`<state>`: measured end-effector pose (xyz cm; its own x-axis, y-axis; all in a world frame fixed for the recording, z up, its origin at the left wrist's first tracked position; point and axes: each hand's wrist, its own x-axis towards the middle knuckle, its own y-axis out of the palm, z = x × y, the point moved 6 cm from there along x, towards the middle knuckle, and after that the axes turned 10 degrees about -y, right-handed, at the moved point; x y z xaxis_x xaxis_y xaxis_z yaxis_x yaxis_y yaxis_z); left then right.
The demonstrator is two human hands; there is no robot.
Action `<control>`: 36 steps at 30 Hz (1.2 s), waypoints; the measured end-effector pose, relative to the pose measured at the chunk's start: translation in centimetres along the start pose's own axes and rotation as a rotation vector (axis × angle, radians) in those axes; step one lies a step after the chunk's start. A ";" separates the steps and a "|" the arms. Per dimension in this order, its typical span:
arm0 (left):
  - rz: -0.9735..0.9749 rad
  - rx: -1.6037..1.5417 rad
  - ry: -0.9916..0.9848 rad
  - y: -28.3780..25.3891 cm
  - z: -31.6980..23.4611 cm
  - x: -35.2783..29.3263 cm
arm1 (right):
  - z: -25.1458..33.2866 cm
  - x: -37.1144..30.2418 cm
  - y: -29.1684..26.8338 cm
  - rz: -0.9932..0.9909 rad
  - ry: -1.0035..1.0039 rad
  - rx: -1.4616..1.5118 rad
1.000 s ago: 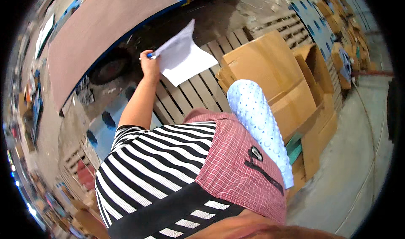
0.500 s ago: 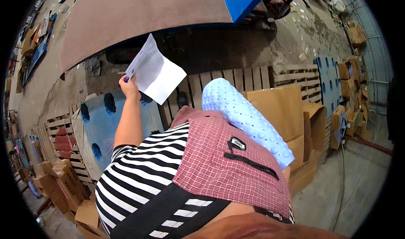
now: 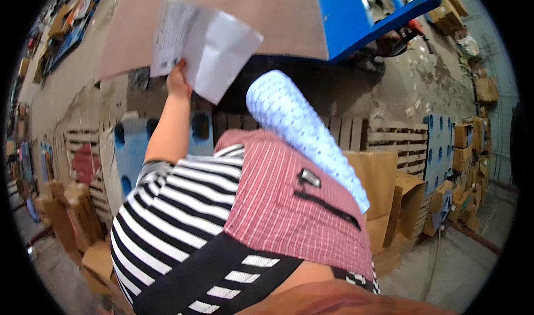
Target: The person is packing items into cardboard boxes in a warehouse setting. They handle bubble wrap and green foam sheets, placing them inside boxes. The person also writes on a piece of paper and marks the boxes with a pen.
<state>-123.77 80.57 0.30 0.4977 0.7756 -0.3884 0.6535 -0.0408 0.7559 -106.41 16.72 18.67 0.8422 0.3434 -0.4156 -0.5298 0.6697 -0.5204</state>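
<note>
Head view, left grip [image 3: 178,83] pinching white paper [image 3: 219,51], right grip hidden, state unclear, rolled blue mat [image 3: 303,130] nearby

Grey floor [image 3: 411,270], brown-topped blue platform [image 3: 289,15], slatted wooden pallet [image 3: 397,140], blue pallet [image 3: 438,148], stacked cardboard boxes [image 3: 463,136], pale wall [image 3: 502,101] at right

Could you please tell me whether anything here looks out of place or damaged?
Yes: pale scraps lie scattered on the blotchy floor at upper right, which looks untidy. The paper sheet in the left hand appears creased rather than flat.
</note>
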 end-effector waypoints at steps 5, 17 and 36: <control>-0.048 -0.062 -0.236 2.8 15.0 0.4 | 1.4 0.3 -2.4 0.017 0.045 -0.047; 0.185 0.702 -1.179 -6.1 56.6 -10.3 | 5.7 -8.2 -7.7 -0.296 0.272 -0.019; -0.103 0.847 -0.794 -6.1 37.1 -1.1 | 18.5 -3.7 1.0 -0.100 -0.009 0.071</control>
<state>-107.13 56.65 -23.41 0.4416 0.1997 -0.8747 0.7343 -0.6406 0.2245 -108.22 28.31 33.50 0.8916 0.2782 -0.3574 -0.4350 0.7455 -0.5050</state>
